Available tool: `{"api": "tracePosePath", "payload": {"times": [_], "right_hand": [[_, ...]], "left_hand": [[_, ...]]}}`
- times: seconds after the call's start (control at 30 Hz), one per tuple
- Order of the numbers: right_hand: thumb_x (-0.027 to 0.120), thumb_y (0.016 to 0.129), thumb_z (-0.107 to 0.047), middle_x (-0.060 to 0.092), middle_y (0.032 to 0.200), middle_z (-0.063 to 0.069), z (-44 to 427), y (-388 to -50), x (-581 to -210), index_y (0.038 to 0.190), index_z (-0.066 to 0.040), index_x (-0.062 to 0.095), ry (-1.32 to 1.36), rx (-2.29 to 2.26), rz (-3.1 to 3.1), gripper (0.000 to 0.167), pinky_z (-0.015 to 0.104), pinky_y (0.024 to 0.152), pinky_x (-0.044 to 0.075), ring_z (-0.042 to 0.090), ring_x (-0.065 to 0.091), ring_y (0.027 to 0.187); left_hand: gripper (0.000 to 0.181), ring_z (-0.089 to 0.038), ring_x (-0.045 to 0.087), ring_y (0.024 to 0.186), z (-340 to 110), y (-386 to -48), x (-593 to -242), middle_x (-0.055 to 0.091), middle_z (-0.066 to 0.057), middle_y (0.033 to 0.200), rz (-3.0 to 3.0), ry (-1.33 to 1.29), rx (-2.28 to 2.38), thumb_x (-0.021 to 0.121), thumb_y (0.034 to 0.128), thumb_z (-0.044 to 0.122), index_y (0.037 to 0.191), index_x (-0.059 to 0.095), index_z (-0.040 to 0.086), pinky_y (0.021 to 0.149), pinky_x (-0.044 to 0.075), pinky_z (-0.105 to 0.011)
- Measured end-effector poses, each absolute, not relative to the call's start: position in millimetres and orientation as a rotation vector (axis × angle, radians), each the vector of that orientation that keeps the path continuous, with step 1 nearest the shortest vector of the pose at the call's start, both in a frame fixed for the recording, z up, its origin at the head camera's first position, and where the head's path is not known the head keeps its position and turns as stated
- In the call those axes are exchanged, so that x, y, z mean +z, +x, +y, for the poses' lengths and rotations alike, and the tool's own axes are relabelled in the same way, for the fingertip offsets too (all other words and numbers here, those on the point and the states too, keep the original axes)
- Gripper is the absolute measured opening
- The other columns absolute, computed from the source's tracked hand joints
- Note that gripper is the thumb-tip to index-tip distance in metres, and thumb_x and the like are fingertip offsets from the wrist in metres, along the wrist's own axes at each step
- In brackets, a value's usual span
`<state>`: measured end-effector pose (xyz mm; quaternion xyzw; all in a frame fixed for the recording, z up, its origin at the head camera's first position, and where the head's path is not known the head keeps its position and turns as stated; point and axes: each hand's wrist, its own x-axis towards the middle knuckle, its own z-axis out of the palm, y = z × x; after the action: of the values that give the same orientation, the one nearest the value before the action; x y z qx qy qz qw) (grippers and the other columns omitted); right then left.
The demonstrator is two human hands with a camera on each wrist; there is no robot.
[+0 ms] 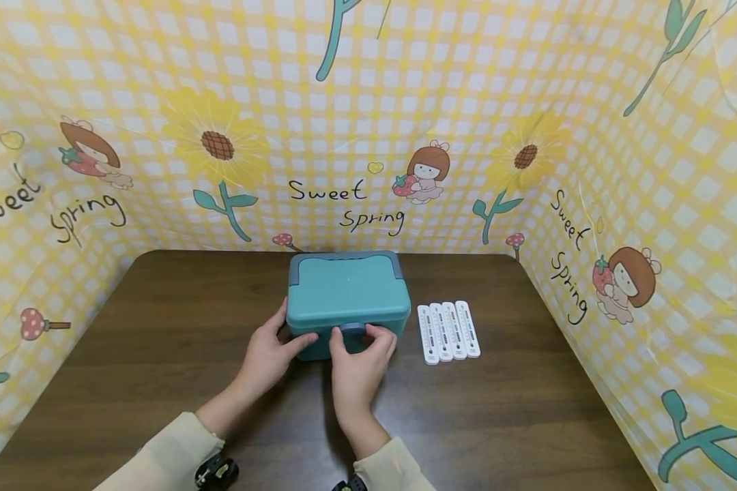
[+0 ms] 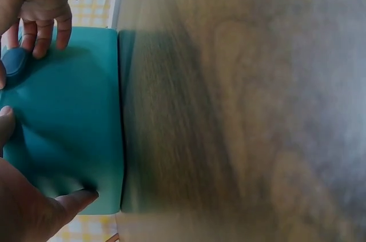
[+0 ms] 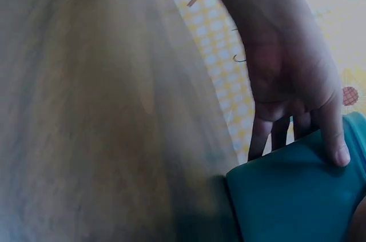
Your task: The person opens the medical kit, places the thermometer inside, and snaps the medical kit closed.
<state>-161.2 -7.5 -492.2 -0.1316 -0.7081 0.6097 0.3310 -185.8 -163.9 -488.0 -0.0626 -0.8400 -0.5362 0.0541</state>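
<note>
A teal lidded storage box [image 1: 347, 286] with a grey-blue carry handle [image 1: 344, 256] folded at its back edge stands on the table, its lid down. My left hand [image 1: 269, 354] holds the box's front left corner, thumb on the front face and fingers along the left side, as the right wrist view confirms. At the middle of the front, my right hand [image 1: 359, 378] pinches the dark blue latch [image 1: 353, 329], thumb to its left and index finger to its right. In the left wrist view the other right fingers touch the box front below the latch [image 2: 14, 62].
Several slim white plastic sticks [image 1: 448, 332] with small printed markings lie side by side, right of the box. Brown wood-grain tabletop [image 1: 178, 327] stretches around them. A yellow checked cloth [image 1: 319, 136] with flowers and cartoon figures walls in the back and sides.
</note>
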Motion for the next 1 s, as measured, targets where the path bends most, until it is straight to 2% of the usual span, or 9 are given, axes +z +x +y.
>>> {"api": "tracePosePath", "payload": {"times": [0.1, 0.33, 0.67, 1.0], "right_hand": [[0.092, 0.075, -0.022, 0.05, 0.108, 0.0, -8.0, -162.1, -488.9, 0.105, -0.015, 0.053, -0.381, 1.62, -1.859, 0.05, 0.044, 0.086, 0.052, 0.015, 0.052, 0.097], [0.093, 0.072, -0.018, 0.049, 0.104, 0.001, -6.3, -161.5, -479.4, 0.102, -0.014, 0.053, -0.435, 1.667, -1.883, 0.051, 0.034, 0.079, 0.05, 0.016, 0.053, 0.091], [0.092, 0.074, -0.015, 0.048, 0.109, 0.002, -2.5, -160.2, -474.0, 0.103, -0.014, 0.051, -0.452, 1.766, -1.88, 0.05, 0.04, 0.082, 0.052, 0.019, 0.053, 0.096], [0.091, 0.075, -0.017, 0.048, 0.109, 0.001, -0.8, -158.4, -474.3, 0.103, -0.016, 0.051, -0.429, 1.742, -1.905, 0.049, 0.037, 0.08, 0.05, 0.018, 0.051, 0.097]], "left_hand": [[0.099, -0.033, 0.041, 0.146, -163.5, -185.2, -489.5, 0.028, -0.006, 0.167, -2.539, -0.196, -1.636, 0.079, 0.0888, 0.044, 0.164, 0.018, 0.021, 0.104, 0.052, -0.048], [0.097, -0.029, 0.038, 0.149, -162.2, -183.8, -491.5, 0.03, -0.005, 0.166, -2.525, -0.2, -1.604, 0.078, 0.0901, 0.043, 0.164, 0.02, 0.021, 0.107, 0.05, -0.048], [0.096, -0.031, 0.048, 0.141, -158.5, -182.2, -488.1, 0.035, -0.009, 0.164, -2.542, -0.208, -1.563, 0.076, 0.0907, 0.045, 0.164, 0.019, 0.02, 0.099, 0.056, -0.046], [0.093, -0.033, 0.052, 0.137, -158.6, -182.3, -490.0, 0.036, -0.01, 0.164, -2.527, -0.213, -1.59, 0.076, 0.0921, 0.042, 0.164, 0.021, 0.02, 0.098, 0.057, -0.046]]}}
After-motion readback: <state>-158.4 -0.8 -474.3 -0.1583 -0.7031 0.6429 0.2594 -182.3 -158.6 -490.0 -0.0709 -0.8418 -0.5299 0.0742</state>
